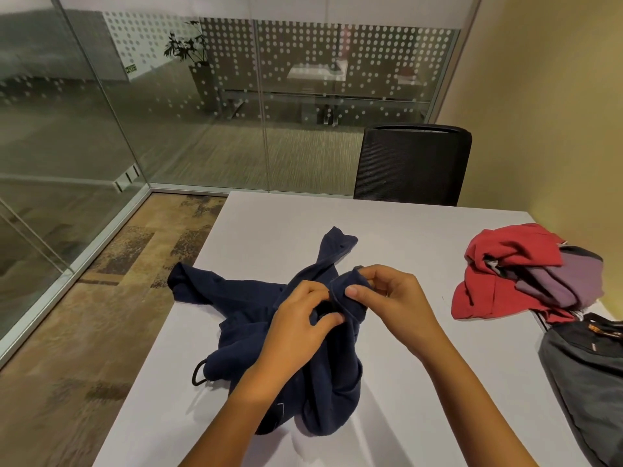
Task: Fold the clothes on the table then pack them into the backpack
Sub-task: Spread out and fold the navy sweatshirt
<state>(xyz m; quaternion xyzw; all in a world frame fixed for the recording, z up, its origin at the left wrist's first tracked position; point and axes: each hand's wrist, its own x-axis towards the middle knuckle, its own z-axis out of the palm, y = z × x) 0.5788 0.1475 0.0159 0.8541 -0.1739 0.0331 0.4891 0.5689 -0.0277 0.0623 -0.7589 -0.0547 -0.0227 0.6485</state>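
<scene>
1. A white bench [276,217] carries a crumpled navy garment [242,308] near its middle. One narrow part of it stretches away toward the far edge, and another part spreads out to the left side of the bench.
2. The left hand [296,321] rests on the middle of the navy garment. Its grip is clenched on the cloth, with thumb and fingers pinching a fold.
3. The right hand [387,294] sits just beside the left, almost touching it. Its grip is grasping a bunched edge of the same garment, thumb on top and fingers curled round the cloth, lifting that bit slightly off the bench.
4. A black cord loop [199,374] sticks out from the garment's near left side and lies on the bench.
5. A red garment [499,264] lies in a loose heap toward the right edge of the bench, well apart from the navy one. A purple garment [573,281] lies tangled on its right side, touching it.
6. A dark grey backpack [586,375] sits at the right edge of the bench, just nearer than the red and purple heap and partly cut off by the picture's border. Whether it is open I cannot tell.
7. A black mesh chair [413,163] stands behind the far edge of the bench.
8. Glass walls [168,112] with a dotted pattern close off the room on the left and far sides, and a potted plant [192,52] shows beyond them.
</scene>
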